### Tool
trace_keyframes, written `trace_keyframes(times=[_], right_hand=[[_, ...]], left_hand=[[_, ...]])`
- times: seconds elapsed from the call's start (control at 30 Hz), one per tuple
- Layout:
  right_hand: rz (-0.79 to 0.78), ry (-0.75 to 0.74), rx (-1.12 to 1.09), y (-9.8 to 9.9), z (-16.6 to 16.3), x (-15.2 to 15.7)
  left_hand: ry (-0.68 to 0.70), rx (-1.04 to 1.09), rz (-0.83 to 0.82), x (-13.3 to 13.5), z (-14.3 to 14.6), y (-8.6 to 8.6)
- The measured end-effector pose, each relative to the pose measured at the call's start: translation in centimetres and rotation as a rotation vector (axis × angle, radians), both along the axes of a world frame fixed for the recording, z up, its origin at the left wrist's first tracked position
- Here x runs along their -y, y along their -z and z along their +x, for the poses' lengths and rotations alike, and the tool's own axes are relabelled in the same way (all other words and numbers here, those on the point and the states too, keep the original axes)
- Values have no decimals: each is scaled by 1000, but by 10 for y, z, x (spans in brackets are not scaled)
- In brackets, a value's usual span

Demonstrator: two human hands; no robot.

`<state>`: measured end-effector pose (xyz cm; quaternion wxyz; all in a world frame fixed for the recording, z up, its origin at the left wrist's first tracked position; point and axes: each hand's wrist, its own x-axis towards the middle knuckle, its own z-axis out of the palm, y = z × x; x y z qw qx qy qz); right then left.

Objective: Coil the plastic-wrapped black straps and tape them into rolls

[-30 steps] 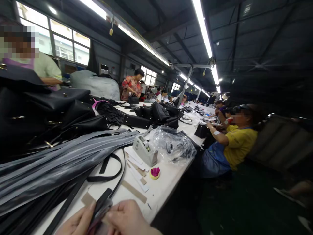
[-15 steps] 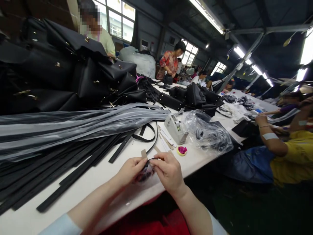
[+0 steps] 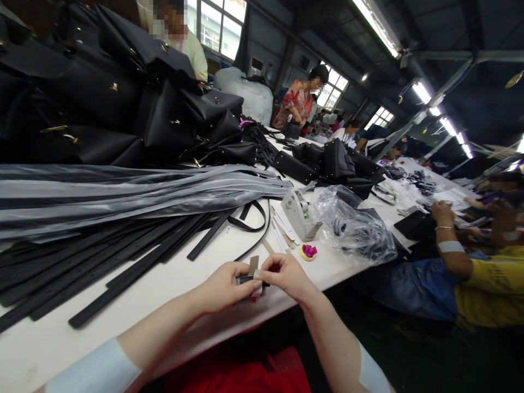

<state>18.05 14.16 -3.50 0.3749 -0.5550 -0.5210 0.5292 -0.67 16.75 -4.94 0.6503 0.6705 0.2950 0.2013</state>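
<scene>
My left hand is closed at the table's near edge around a black strap, seen only in part between the fingers. A small tan card piece stands up from this grip. My right hand meets it from the right, thumb and forefinger pinched on a small whitish piece that looks like clear tape or film against the strap. Something reddish and shiny shows below the fingers, too blurred to name. A thin black strap runs over the table from behind the hands.
Black straps and plastic-wrapped strips lie at left, before piled black bags. Beyond the hands are a tape dispenser, a yellow roll with magenta bits and a clear plastic bag. A co-worker in yellow sits at right.
The view has shifted, so the scene sits a little further right. My right fingers have come in against the left hand's grip, and the tan card is tilted differently.
</scene>
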Motion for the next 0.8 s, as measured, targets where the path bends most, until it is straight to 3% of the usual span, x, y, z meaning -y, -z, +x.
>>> trace_keyframes(times=[0.13, 0.3, 0.4, 0.6, 0.67, 0.8], right_hand=[[-64, -116, -29, -4, 5, -6], [-119, -148, -12, -8, 2, -10], [-126, -277, 7, -13, 4, -11], [-49, -447, 285, -28, 5, -14], [82, -459, 430, -31, 1, -10], [581, -390, 874, -30, -8, 8]], left_hand=[[63, 16, -8, -1, -3, -5], [87, -21, 63, 0, -5, -11], [109, 19, 67, 1, -6, -12], [182, 67, 97, 1, -6, -10], [155, 60, 91, 1, -6, -10], [66, 83, -64, -3, -6, -7]])
